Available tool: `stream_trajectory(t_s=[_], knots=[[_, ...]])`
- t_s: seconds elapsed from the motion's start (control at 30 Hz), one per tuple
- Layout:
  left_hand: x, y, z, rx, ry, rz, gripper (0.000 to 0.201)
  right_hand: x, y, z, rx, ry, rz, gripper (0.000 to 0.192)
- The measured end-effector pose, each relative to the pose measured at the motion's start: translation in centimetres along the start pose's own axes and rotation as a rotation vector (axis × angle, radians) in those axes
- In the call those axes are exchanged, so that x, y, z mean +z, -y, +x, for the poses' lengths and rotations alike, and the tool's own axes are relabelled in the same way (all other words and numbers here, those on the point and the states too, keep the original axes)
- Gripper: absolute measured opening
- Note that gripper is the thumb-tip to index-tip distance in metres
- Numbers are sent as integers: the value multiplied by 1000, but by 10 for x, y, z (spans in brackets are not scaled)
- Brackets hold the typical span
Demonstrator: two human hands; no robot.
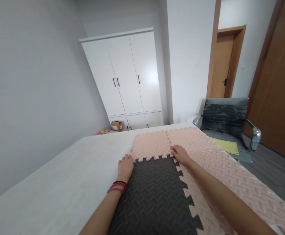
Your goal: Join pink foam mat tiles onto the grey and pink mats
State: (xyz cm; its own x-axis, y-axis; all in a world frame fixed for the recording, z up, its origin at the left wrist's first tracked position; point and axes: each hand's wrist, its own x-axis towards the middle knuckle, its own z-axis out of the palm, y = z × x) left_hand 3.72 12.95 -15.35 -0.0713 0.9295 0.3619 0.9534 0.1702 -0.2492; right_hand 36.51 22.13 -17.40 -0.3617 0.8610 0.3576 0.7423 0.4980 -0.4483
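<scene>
A white surface (66, 176) spreads left of the left hand (126, 168), which rests with bent fingers at the far left corner of the black mat (154, 195), against the pink tile (152, 143); whether it pinches either I cannot tell. Between the hands the black mat runs back toward the body, the pink tile just ahead, their toothed edges meeting. The right hand (179, 153), fingers loosely curled, touches pink matting (230, 182) by the black mat's far right corner, its hold likewise unclear, a dark chair (225, 114) well off to its right.
</scene>
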Motion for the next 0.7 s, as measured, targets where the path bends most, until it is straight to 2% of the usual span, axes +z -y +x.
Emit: stream_trajectory(t_s=[0.3, 0.53, 0.6, 0.7], knots=[[-6, 3, -1, -6, 18, 3, 46, 5, 1, -1, 9, -25, -32, 33], [-11, -3, 2, -8, 58, 20, 44, 2, 3, -3, -1, -23, -52, 30], [-15, -8, 4, 23, 55, 23, 44, 2, 4, -4, -6, -29, -58, 31], [-21, -16, 7, 150, 55, -4, 44, 0, 6, -5, -8, -41, -70, 33]])
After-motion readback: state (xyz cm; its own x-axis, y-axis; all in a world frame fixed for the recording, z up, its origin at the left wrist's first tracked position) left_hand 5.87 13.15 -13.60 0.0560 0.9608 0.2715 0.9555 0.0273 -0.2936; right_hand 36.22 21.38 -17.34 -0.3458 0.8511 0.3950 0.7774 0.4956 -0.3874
